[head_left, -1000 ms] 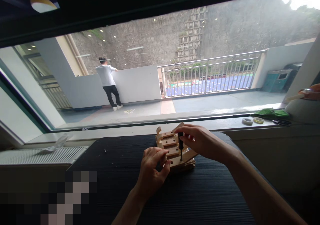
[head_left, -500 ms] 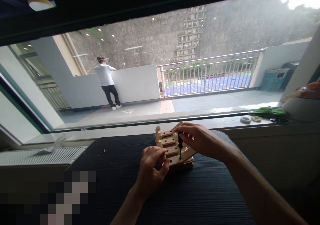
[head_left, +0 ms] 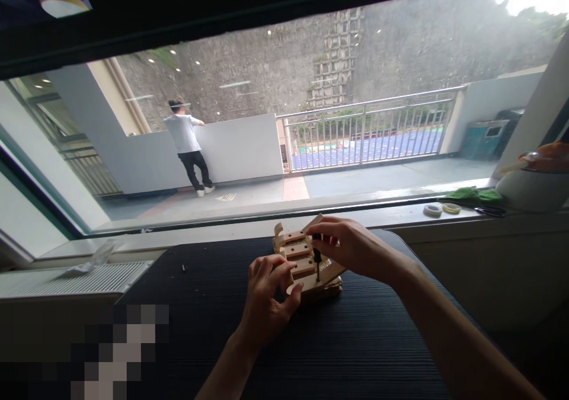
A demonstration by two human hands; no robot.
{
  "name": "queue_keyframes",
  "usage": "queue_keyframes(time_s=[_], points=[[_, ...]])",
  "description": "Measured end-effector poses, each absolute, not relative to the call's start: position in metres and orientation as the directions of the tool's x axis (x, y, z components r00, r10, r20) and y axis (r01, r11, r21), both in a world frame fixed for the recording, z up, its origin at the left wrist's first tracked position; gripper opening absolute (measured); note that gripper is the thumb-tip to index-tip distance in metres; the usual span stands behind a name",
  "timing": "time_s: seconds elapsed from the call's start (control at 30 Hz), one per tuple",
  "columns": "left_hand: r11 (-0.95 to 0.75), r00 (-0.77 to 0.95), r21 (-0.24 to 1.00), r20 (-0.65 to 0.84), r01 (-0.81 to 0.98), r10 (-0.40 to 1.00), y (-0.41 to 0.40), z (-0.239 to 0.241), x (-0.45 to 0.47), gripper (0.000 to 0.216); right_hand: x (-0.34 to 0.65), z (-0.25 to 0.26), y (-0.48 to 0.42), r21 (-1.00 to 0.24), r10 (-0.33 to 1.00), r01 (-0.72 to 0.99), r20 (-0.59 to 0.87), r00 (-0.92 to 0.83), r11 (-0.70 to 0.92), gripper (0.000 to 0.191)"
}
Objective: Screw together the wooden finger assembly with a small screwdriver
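Note:
A small wooden piece with several slats and dark holes [head_left: 299,249] rests on the dark table [head_left: 213,323], on top of what looks like layered cardboard [head_left: 334,288]. My right hand [head_left: 351,246] grips a screwdriver [head_left: 317,259] by its black handle. The screwdriver stands nearly upright, its tip on the nearest slat. My left hand [head_left: 269,296] pinches the left end of that same slat between thumb and fingers. Part of the wooden piece's right side is hidden behind my right hand.
On the windowsill at right lie two tape rolls [head_left: 432,210], a green cloth [head_left: 473,196] and a dark slim tool [head_left: 490,211], beside a white pot [head_left: 531,188]. A radiator [head_left: 128,275] with a clear plastic bag [head_left: 95,259] is at left. Outside stands a person [head_left: 184,133].
The view has shifted slightly. My right fingers have changed their position a little around the screwdriver handle. My left hand keeps its hold on the slat.

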State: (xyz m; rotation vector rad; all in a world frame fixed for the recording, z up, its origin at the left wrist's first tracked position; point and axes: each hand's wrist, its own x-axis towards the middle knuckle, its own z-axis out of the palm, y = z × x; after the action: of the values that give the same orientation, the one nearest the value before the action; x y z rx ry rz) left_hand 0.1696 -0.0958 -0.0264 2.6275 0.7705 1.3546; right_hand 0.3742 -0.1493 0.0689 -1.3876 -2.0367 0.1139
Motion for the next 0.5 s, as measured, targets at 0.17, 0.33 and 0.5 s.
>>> queue_keyframes(time_s=[0.17,0.33,0.5], points=[[-0.880,0.484,0.251,0.758,0.403,0.438,-0.0976,-0.0249,0.1707,0.033,0.3741,0.0683,-0.1487,-0.411,0.843,0.792,0.486,-0.229,0.452,0.028],[-0.881,0.493,0.244,0.753,0.406,0.436,-0.0976,-0.0258,0.1716,0.029,0.3746,0.0670,-0.1471,-0.414,0.836,0.788,0.502,-0.220,0.456,0.024],[-0.839,0.419,0.320,0.753,0.441,0.508,-0.0958,-0.0276,0.1716,0.047,0.3743,0.0686,-0.1486,-0.422,0.841,0.784,0.493,-0.223,0.455,0.024]])
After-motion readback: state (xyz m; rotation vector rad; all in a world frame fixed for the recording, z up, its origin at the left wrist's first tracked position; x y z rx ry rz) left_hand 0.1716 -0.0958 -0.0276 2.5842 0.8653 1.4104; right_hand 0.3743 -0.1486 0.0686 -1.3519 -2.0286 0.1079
